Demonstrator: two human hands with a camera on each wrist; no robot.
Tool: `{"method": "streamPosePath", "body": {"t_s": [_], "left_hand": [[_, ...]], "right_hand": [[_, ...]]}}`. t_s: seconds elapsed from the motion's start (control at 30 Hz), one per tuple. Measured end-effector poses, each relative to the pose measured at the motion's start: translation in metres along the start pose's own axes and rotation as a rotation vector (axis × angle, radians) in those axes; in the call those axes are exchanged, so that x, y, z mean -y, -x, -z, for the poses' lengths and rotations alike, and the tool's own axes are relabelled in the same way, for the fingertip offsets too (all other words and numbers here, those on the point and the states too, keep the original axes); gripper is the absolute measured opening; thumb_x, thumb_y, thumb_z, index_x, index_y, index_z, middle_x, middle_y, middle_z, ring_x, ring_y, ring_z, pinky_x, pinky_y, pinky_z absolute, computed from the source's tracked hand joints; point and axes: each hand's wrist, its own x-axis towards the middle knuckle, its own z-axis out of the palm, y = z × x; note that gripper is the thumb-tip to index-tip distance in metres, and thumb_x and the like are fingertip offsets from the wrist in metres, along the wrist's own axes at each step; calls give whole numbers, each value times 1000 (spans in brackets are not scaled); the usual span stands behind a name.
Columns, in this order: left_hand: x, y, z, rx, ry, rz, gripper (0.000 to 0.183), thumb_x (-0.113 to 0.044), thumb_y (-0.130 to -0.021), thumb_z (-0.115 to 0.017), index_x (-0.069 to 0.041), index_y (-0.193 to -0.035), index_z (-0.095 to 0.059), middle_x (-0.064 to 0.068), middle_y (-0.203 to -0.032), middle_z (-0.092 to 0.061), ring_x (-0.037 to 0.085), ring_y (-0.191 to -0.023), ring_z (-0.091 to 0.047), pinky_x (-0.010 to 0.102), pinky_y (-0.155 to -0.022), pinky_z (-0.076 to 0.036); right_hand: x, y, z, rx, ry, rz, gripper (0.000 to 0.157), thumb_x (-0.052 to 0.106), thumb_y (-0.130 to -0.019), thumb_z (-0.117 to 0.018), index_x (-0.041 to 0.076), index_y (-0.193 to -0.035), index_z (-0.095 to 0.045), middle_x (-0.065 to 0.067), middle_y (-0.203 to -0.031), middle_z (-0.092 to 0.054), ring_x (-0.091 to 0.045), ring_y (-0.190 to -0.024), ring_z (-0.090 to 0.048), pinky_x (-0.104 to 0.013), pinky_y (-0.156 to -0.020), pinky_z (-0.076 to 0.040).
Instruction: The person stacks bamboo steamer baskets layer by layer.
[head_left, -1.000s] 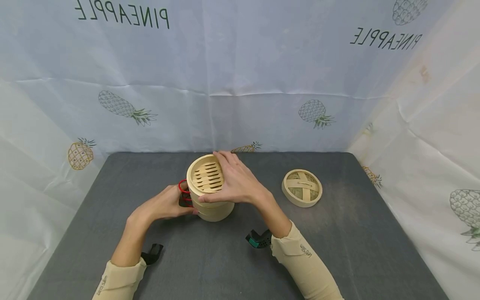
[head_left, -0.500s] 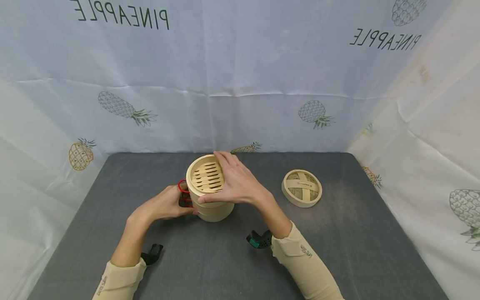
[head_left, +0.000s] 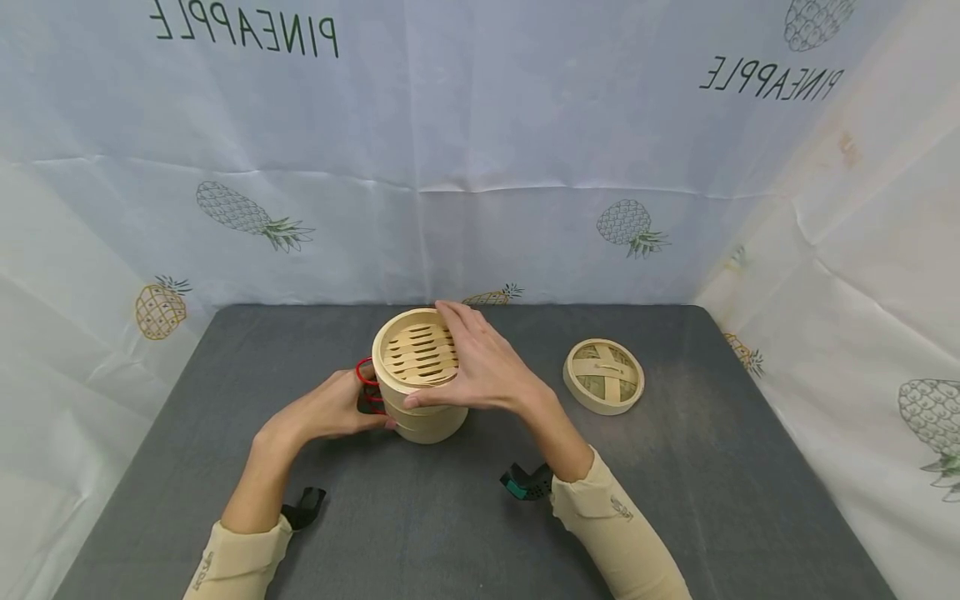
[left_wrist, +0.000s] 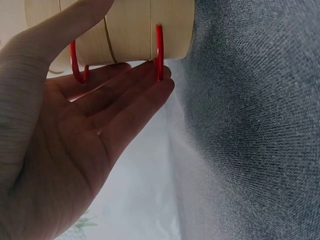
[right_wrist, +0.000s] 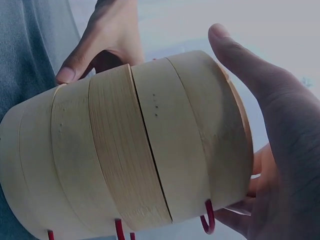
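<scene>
A stack of round bamboo steamer baskets (head_left: 429,423) stands on the dark table left of centre, its slatted top basket (head_left: 416,354) facing up. Red cord loops (left_wrist: 159,50) hang on the stack's left side. My left hand (head_left: 337,408) holds that side low down, thumb in front and fingers behind by the loops. At the right of the top rim is my right hand (head_left: 483,362), fingers extended and thumb spread. In the right wrist view its thumb (right_wrist: 240,57) stands off the basket wall, with the other fingers partly hidden behind.
A round bamboo lid (head_left: 603,379) with crossed strips lies on the table (head_left: 712,467) to the right of the stack. White cloth printed with pineapples (head_left: 525,242) rises behind the table's back edge and along both sides.
My right hand has loosened and shifted slightly right along the top rim, showing more of the slats. The left hand and the stack have stayed in place.
</scene>
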Motion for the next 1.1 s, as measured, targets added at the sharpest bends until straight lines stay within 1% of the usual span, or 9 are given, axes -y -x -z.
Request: {"method": "streamPosePath", "body": {"t_s": [0.2,0.33,0.5,0.67,0.87,1.0,1.1], "left_hand": [[0,0,0,1,6,13,74,-24,-87,-94,-2,-147,-56,12,-128,-76,23,-109,-78,35,-91,-66],[0,1,0,-6,0,16,73,-24,-86,-95,-3,-145,-58,12,-127,-76,22,-108,-77,34,-91,-65],[0,0,0,-3,7,16,72,-24,-86,-95,-4,-145,-58,12,-128,-76,22,-109,-78,35,-91,-65],[0,0,0,1,13,17,70,-24,-86,-95,-5,-143,-59,11,-128,-76,23,-111,-78,37,-92,-65],[0,0,0,1,6,21,66,-25,-85,-95,-7,-139,-62,8,-124,-78,19,-107,-78,36,-90,-65],[0,0,0,0,-3,25,63,-27,-85,-96,-8,-136,-63,6,-120,-80,16,-105,-77,35,-90,-65],[0,0,0,-1,-4,25,63,-27,-85,-96,-8,-135,-63,5,-120,-80,16,-105,-77,35,-90,-65]], "right_hand": [[-5,7,6,-5,-4,4,137,74,-70,-89,14,-174,-23,-7,-175,-34,-31,-161,-39,-59,-126,-44],[-8,13,9,-16,-8,-2,137,73,-71,-89,13,-174,-22,-9,-176,-32,-33,-163,-37,-61,-126,-43],[-13,22,13,-26,-14,-18,136,72,-72,-90,16,-175,-20,-9,-177,-31,-33,-164,-36,-62,-126,-43],[-22,33,19,-34,-14,-31,133,69,-75,-90,19,-175,-18,-8,-179,-28,-34,-166,-32,-66,-126,-41],[-32,46,26,-42,-29,-76,132,70,-76,-89,21,-176,-16,-7,-181,-23,-35,-168,-28,-68,-128,-37],[-39,55,31,-59,-41,-107,133,69,-75,-90,21,-176,-17,-5,-182,-22,-34,-168,-28,-68,-128,-37],[-46,61,35,-67,-55,-129,133,67,-76,-91,21,-176,-16,-6,-182,-22,-35,-168,-27,-68,-127,-37]]}}
